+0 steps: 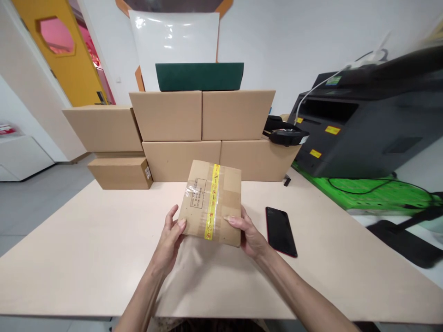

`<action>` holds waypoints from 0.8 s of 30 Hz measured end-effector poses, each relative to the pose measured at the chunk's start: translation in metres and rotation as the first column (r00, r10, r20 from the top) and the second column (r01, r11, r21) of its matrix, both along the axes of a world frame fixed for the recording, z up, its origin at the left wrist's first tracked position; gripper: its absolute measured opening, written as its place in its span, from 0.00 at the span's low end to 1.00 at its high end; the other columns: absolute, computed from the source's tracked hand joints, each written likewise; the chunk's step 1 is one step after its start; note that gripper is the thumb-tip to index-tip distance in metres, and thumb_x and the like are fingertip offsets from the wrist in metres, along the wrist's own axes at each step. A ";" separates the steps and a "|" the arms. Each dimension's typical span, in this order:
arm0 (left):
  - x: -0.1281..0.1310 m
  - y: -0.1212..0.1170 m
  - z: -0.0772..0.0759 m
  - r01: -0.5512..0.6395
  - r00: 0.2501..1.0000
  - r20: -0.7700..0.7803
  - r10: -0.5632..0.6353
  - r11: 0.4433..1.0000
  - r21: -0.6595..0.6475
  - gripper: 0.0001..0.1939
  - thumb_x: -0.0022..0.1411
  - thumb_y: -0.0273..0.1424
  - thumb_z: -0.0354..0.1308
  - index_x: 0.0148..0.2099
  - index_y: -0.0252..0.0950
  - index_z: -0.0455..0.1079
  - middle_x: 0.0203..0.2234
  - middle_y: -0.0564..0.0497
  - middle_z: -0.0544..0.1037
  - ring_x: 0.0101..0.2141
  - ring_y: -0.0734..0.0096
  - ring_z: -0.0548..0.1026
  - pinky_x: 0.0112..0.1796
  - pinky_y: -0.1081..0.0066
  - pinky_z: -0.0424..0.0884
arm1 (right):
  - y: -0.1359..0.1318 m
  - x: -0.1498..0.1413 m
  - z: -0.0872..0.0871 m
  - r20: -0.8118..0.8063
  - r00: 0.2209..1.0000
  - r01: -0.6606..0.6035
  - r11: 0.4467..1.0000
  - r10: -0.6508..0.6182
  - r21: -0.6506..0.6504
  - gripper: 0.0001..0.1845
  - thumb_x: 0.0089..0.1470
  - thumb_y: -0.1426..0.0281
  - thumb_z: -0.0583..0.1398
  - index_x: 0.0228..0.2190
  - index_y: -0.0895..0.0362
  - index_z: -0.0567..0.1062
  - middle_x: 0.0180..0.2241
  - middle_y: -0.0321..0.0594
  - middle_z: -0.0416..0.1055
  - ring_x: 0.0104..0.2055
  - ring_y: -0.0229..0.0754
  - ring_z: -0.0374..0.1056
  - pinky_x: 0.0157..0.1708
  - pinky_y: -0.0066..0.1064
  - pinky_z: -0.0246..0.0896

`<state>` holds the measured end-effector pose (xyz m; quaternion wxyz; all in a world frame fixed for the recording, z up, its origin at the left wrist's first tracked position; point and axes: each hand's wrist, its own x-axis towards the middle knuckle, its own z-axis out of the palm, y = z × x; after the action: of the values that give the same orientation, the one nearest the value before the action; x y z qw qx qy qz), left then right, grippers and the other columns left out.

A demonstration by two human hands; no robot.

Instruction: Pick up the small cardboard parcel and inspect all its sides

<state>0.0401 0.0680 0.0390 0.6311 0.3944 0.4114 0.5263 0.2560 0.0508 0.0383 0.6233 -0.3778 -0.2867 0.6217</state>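
Between my two hands is a small cardboard box [230,189], held tilted above the pale table [104,258]. A strip of yellow printed tape runs down its face, and a block of printed text sits to the left of the tape. My left hand [168,242] grips the lower left corner, its thumb on the near face. On the lower right, my right hand [251,235] presses its thumb on the face, with its other fingers hidden behind the box. A dark phone [281,230] with a red edge lies to the right of my right hand.
Stacked plain cardboard boxes [182,161] line the table's back, a dark green box [200,77] on top. More boxes [104,129] stand at the left. A black strapped device [287,133] rests on the right stack. A large dark printer [360,124] stands at the right.
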 end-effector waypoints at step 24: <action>-0.048 -0.004 -0.004 0.528 0.532 -0.734 0.423 0.511 0.678 0.46 0.66 0.20 0.49 0.76 0.54 0.32 0.75 0.45 0.33 0.73 0.46 0.39 0.66 0.40 0.51 | -0.020 0.032 -0.016 -0.045 0.967 -0.252 0.929 0.250 -0.271 0.22 0.37 0.54 0.75 0.33 0.52 0.80 0.27 0.40 0.80 0.25 0.48 0.73 0.19 0.35 0.67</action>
<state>-0.0079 0.0640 0.0345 0.0825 0.8651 0.3283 0.3701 0.2884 0.0309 0.0224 0.4816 -0.4181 -0.2406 0.7317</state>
